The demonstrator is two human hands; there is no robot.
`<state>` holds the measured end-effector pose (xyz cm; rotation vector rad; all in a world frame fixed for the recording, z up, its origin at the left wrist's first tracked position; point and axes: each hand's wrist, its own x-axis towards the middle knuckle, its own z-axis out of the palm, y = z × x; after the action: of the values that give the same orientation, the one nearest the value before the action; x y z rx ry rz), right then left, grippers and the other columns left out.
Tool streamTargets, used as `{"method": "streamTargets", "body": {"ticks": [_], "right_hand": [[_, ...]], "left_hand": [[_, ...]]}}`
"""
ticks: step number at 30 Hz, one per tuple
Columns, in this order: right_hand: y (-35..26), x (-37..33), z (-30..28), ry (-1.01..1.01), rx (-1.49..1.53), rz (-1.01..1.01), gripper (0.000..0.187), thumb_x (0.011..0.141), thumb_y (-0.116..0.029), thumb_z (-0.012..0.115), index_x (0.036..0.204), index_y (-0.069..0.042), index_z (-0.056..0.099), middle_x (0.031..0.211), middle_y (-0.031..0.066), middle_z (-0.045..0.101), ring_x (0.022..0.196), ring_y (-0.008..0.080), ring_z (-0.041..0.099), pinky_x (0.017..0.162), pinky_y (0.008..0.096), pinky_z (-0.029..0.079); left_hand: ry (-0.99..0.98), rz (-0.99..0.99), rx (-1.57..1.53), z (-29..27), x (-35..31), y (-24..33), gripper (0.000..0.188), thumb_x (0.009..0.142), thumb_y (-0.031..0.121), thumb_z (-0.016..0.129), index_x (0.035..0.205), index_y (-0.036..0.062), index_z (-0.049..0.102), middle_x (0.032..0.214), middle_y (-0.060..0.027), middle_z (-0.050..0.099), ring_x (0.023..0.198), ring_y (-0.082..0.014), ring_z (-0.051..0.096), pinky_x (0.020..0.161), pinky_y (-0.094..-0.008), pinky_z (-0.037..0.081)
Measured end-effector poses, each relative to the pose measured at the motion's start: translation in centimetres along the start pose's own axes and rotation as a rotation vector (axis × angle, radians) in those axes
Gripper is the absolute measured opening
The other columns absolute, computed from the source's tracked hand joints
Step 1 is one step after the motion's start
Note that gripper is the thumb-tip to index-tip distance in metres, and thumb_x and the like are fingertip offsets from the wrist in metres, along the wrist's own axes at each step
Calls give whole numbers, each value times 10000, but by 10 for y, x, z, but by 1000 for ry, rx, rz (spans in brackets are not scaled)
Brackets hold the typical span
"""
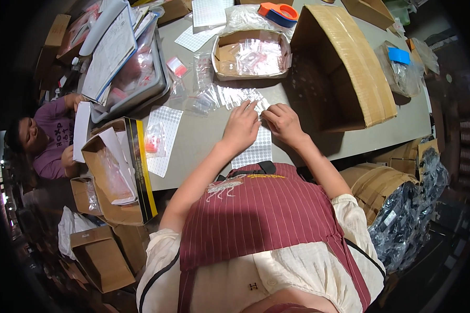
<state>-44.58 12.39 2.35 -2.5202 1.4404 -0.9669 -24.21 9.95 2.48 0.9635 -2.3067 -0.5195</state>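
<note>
- The sticker sheet [256,148], a white sheet of small round dots, lies flat on the grey desk [203,135] at its near edge, straight in front of the person's apron
- The left hand [241,127] rests palm down on the top left of the sticker sheet, its fingers [248,108] spread and fairly flat, pressing rather than gripping; it has hold of nothing that I can make out
- The right hand [283,121] sits at the top right of the sticker sheet, touching or nearly touching the left hand, fingers curled in as if pinching at a sticker or a bag edge; what they pinch is probably too small to tell from this view
- A scatter of clear plastic bags [230,96] lies just beyond the sticker sheet, and a small open carton [251,55] with more bags stands farther beyond it
- A large empty cardboard box [344,73] lies on its side to the right of the sticker sheet; a second dot sheet [163,138] and a yellow-edged box [122,167] are to its left
- To do this well, I judge the left hand should keep the sticker sheet pinned flat while the right lifts one dot cleanly by its edge, without curling neighbours
</note>
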Motion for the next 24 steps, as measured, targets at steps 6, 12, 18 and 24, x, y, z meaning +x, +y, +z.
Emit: {"method": "streamTargets", "body": {"ticks": [6,12,18,24], "right_hand": [[18,16,-4,48,208,313,121,877,-112,761,981,-66,718,882,105,665,866,327,651,749,417,526],[30,42,5,35,121,237,139,859,-121,774,905,-63,657,885,95,635,881,321,629,744,421,519],[36,49,15,26,78,178,174,820,-109,785,859,-60,622,871,89,609,861,322,611,733,429,512],[43,54,17,-92,198,359,203,777,-134,819,803,-40,640,818,93,640,851,317,623,725,422,506]], "left_hand": [[26,83,-42,13,-6,2,149,903,96,683,983,-25,647,1365,-240,637,1337,-437,545,1118,-516,418],[42,168,-93,13,-6,-1,172,882,92,681,989,-39,651,1294,-226,666,1298,-411,576,1116,-503,429],[77,145,-123,13,-8,0,143,872,84,714,948,-19,651,1273,-223,681,1286,-400,598,1103,-502,442],[82,140,-122,15,-8,0,140,873,83,710,948,-17,647,1252,-218,686,1288,-400,594,1105,-498,440]]}}
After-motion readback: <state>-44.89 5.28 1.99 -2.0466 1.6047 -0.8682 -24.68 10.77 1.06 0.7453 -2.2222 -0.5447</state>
